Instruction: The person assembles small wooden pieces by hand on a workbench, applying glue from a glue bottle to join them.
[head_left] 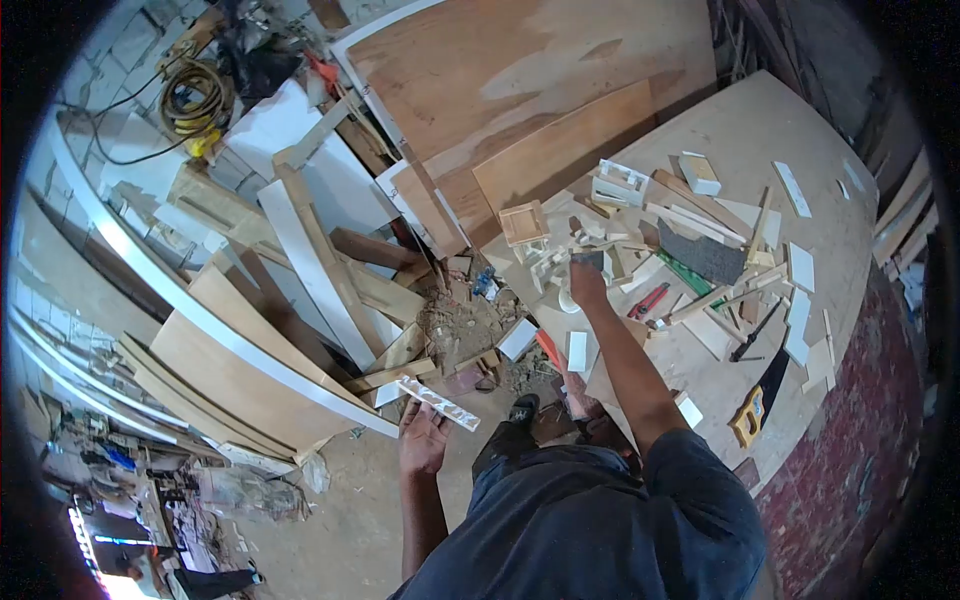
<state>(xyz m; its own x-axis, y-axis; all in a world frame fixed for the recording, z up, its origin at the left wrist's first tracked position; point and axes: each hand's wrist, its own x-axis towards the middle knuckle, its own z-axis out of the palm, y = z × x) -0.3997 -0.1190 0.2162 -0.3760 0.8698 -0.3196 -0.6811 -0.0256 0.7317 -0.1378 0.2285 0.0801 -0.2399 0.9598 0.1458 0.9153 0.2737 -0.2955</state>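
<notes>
My left hand (424, 440) holds a short wood strip (438, 403) blotched with white, off to the left of the table. The fingers are bent against the strip's underside. Over the pile of wood offcuts on the table, my right hand (588, 282) is closed, with a dark grey patch showing at its fingers; I cannot tell what it grips. A small wooden box (523, 224) sits just beyond that hand. To the right of it lie a dark grey sheet (702, 254) and a red utility knife (650, 300).
A handsaw (761, 400) with a yellow handle rests near the table's (640, 385) right side. White-faced blocks (800, 268) lie around it. Large boards (540, 70) lean behind. Planks and curved panels (250, 350) fill the left. Another person (200, 580) is at the far lower left.
</notes>
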